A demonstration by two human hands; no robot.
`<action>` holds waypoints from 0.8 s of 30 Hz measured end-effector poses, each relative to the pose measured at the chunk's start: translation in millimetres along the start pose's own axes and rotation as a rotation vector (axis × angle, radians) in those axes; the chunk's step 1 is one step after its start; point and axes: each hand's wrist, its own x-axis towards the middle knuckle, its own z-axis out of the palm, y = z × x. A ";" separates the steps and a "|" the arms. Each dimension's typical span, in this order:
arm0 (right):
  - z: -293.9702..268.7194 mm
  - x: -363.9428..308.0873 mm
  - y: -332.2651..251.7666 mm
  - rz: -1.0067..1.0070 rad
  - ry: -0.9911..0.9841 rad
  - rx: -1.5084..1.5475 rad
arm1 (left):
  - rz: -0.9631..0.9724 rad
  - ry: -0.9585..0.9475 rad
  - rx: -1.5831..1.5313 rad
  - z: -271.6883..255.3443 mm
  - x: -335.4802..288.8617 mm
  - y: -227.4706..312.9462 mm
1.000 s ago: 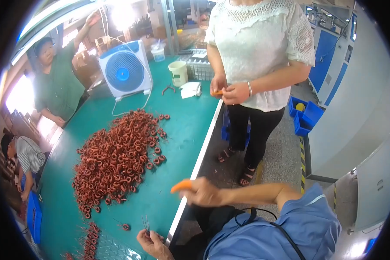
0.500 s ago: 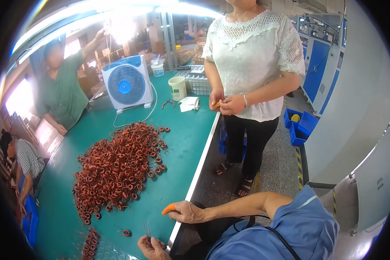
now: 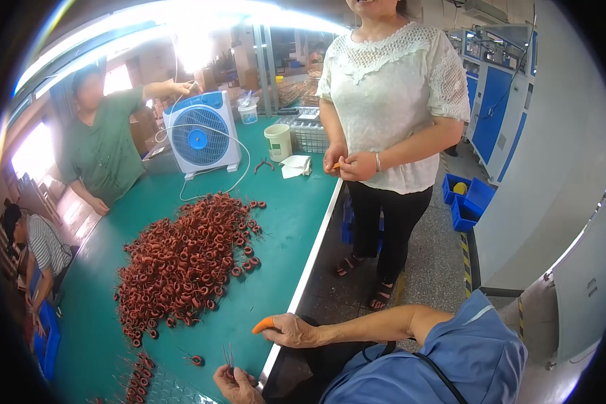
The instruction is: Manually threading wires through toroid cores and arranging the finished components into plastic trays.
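Note:
My left hand (image 3: 238, 386) is at the lower edge of the picture, its fingers pinched round a small coil (image 3: 230, 371) whose thin wire leads stick upward. Just above it, at the table's edge, my right hand (image 3: 291, 331) has an orange finger cot (image 3: 263, 325) on its forefinger. That hand's other fingers are curled in, and anything inside them is hidden. A single reddish-brown ring coil (image 3: 196, 361) lies on the green tabletop left of my hands. Beyond it spreads a large heap of similar wire-leaded coils (image 3: 182, 269).
Coils in rows (image 3: 140, 380) lie at the lower left. A blue-and-white box fan (image 3: 198, 138), a white bucket (image 3: 278, 141), pliers (image 3: 264, 165) and a white cloth (image 3: 295, 166) stand or lie farther back. One person (image 3: 390, 101) stands at the table's right side; others are at left.
The person in green has brought the raised hand lower, toward the fan's top. The white cord now loops across the fan's front. My hands look unchanged.

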 end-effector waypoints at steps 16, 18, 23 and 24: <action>6.2 12.6 -14.3 0.260 -0.141 0.313 | -0.063 0.064 -0.166 -8.7 -5.1 4.3; 0.3 14.7 -11.6 0.327 -0.159 0.350 | -0.061 0.069 -0.160 -9.3 -5.7 4.9; -24.0 34.5 -30.1 0.324 -0.162 0.273 | -0.078 0.004 -0.127 5.3 5.3 10.3; -33.8 59.2 -29.4 0.152 -0.124 0.205 | -0.042 -0.014 -0.104 14.3 8.9 13.4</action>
